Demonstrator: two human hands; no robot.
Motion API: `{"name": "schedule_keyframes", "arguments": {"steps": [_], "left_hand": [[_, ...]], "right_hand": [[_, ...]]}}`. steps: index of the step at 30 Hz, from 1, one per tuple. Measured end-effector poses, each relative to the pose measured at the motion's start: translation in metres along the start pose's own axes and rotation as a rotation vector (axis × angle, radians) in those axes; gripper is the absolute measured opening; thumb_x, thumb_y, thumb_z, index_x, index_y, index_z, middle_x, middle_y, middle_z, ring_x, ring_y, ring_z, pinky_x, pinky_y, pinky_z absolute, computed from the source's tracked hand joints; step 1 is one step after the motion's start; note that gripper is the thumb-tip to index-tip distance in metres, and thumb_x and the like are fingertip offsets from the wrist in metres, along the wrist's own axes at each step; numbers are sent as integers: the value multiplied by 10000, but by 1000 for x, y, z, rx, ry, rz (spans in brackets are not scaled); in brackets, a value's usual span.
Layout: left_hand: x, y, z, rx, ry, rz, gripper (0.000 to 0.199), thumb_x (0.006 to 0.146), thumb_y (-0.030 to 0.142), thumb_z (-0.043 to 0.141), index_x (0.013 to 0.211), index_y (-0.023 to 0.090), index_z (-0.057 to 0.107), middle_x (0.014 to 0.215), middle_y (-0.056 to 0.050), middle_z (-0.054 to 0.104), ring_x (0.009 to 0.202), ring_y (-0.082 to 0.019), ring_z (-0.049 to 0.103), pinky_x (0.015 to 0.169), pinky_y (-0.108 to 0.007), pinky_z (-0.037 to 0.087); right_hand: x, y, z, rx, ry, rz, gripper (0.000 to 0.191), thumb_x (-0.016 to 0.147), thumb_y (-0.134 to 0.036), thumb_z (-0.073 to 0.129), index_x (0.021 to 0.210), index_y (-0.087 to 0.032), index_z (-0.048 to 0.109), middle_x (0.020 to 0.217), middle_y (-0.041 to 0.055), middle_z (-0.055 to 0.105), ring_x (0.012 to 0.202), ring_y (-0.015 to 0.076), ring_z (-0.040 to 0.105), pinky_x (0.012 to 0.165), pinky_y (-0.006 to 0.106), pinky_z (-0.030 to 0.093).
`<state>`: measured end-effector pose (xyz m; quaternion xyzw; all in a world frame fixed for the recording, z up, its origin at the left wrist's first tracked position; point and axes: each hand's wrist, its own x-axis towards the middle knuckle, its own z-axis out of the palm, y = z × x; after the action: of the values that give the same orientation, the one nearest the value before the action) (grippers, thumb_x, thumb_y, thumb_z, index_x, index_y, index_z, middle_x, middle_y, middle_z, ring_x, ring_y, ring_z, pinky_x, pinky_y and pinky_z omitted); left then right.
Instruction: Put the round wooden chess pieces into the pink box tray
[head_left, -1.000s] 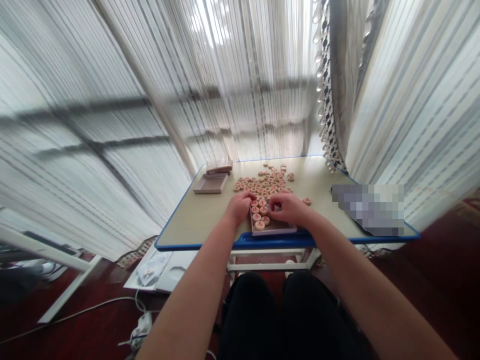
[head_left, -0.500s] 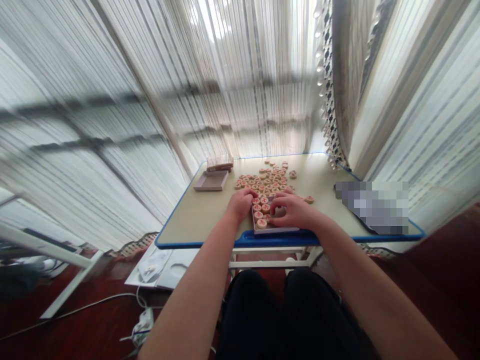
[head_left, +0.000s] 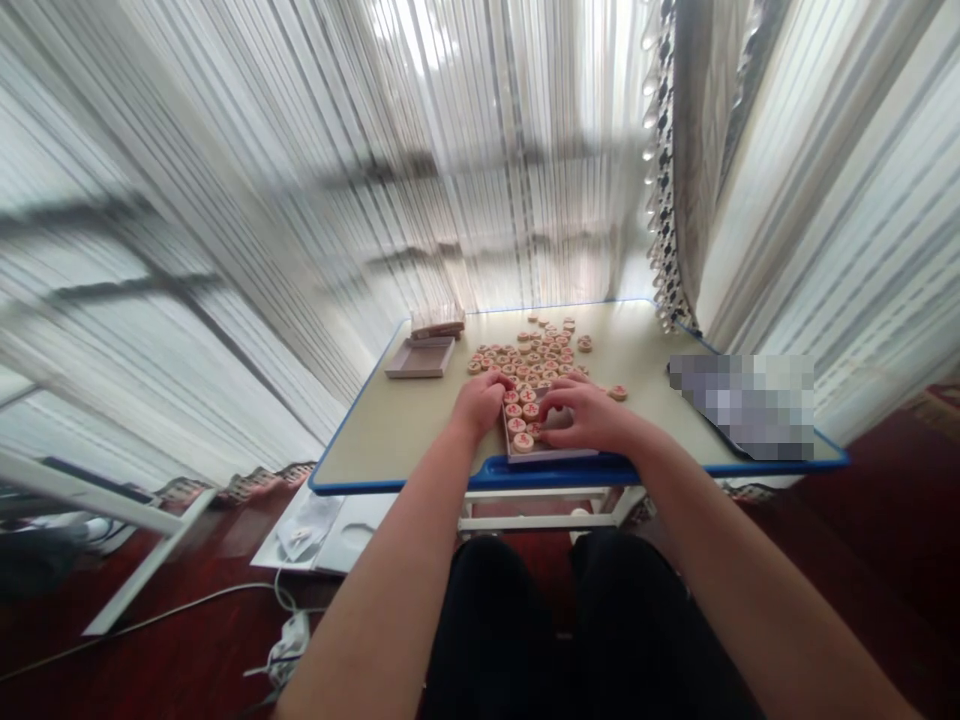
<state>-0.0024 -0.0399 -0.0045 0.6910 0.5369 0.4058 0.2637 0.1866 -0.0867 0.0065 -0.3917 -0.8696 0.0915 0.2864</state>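
Wooden Chinese chess pieces with red characters stand in two columns at the left side of a shallow box (head_left: 559, 456) near the table's front edge. My left hand (head_left: 478, 404) has its fingers curled over the box's far left corner, beside the upper pieces. Inside the box, the bent thumb and fingers of my right hand (head_left: 589, 416) close on a Chinese chess piece (head_left: 534, 430) in the right column. The right hand covers much of the box's right part. Just beyond the box lies a spread of loose pieces (head_left: 525, 358).
An open shallow tray (head_left: 418, 374) and a folded wooden item (head_left: 438, 322) sit at the table's back left. A single piece (head_left: 617, 393) lies right of my right hand. A blurred-out dark-edged object (head_left: 742, 410) rests at the right. Curtains (head_left: 480, 200) hang behind the table (head_left: 375, 440).
The view has shifted slightly, so the table sits a little higher. Both hands stay at the box in nearly the same pose; the right fingers remain at the right column's near piece.
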Motion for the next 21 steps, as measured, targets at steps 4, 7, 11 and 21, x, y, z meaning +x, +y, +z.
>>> {"name": "schedule_keyframes", "arguments": {"steps": [4,7,11,21], "left_hand": [[0,1,0,1,1,-17,235,637,148,405,671,163,637,749,-47,663,793,-205,586,784,-325,465],[1,1,0,5,-3,-36,234,633,144,410,673,163,639,744,-48,664,794,-205,584,793,-326,460],[1,0,0,20,-2,-8,231,638,151,415,670,162,643,758,-48,669,801,-204,583,802,-326,455],[2,-3,1,10,6,5,222,644,172,421,673,174,641,750,-43,670,789,-200,583,792,-323,457]], "right_hand": [[-4,-8,-4,41,44,-43,81,697,-265,685,763,-218,688,769,15,576,815,177,501,849,333,371],[-5,-11,-6,93,2,-69,59,730,-245,661,713,-227,715,725,11,583,782,165,502,852,326,362],[-4,-12,-7,98,-66,-74,103,732,-221,649,690,-240,741,719,14,584,783,160,493,830,322,355],[-1,-15,-8,83,-117,-82,122,740,-230,631,753,-252,751,741,10,566,779,148,489,829,320,345]]}}
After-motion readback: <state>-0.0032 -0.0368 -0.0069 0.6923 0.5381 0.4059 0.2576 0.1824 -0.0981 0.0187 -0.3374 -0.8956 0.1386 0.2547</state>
